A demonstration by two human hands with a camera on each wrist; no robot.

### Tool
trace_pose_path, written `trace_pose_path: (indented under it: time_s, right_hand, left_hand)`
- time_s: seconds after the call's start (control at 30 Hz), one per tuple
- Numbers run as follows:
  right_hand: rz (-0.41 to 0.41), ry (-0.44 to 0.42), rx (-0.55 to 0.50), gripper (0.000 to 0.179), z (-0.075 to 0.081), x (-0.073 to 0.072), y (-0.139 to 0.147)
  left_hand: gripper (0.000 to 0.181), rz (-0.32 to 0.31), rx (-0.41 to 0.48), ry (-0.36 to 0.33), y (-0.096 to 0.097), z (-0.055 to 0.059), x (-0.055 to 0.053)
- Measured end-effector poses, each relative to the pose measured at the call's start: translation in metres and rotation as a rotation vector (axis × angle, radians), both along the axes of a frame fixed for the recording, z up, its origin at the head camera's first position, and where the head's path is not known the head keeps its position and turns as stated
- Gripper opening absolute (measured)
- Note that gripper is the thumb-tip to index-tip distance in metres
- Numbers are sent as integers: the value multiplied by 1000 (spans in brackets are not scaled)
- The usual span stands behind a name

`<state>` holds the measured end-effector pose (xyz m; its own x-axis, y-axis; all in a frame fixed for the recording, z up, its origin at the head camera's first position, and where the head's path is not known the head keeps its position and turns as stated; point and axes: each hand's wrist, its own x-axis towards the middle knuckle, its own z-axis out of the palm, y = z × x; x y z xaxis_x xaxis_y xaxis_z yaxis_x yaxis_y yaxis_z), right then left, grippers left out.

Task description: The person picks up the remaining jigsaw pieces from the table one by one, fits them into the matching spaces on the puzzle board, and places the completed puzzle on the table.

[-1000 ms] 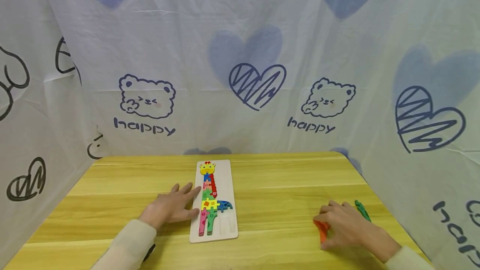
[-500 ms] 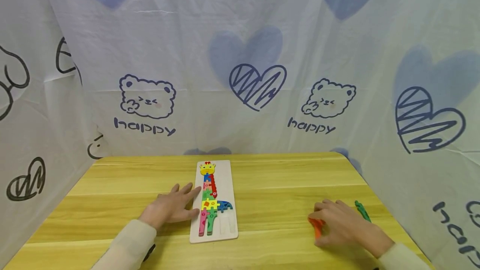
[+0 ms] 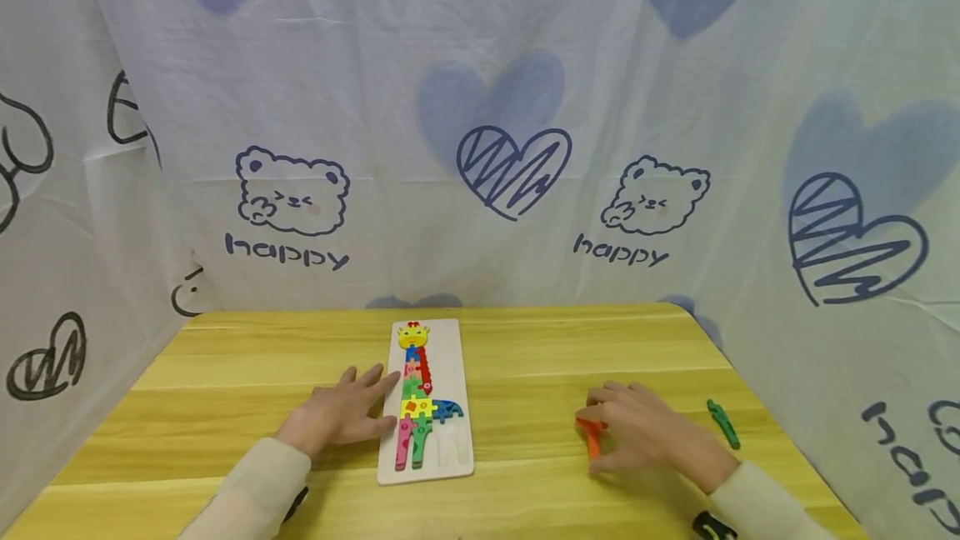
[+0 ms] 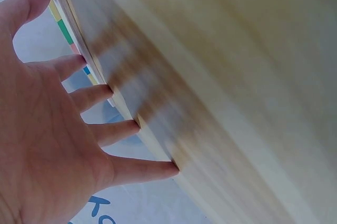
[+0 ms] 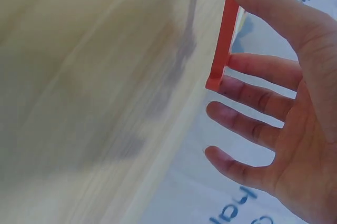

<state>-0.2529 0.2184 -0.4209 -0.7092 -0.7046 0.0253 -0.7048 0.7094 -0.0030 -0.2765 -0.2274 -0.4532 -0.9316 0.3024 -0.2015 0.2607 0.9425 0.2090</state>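
A giraffe puzzle in several bright colours lies on a white puzzle board point(image 3: 452, 357); a pale leg-shaped recess shows at its lower right. My left hand point(image 3: 341, 413) is spread flat at the board's left edge, thumb and fingertips touching it. To the right of the board, my right hand point(image 3: 641, 427) pinches an orange puzzle piece point(image 5: 224, 45) between thumb and fingers, above the table in the right wrist view. The ring and little fingers stay off the piece. A green puzzle piece point(image 3: 723, 423) lies on the table, right of the right hand.
The wooden table point(image 3: 540, 357) has rounded far corners. White cloth point(image 3: 405, 107) printed with hearts and bears hangs behind it and on both sides. A dark band point(image 3: 712, 526) sits below the right sleeve.
My right hand has moved left toward the board with the orange puzzle piece, so the whole green piece now shows. My left hand stays at the board's edge.
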Motion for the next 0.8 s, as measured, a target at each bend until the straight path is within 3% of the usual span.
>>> trace_pose_path:
  time_s: [0.4,0.8]
  right_hand:
    - [52,2,13,58,5,-13,-71]
    - [89,11,10,59,5,-18,-108]
  left_hand:
    - [80,-2,4,-9,0,1,-1]
    - [81,5,3,-14,0,2,1]
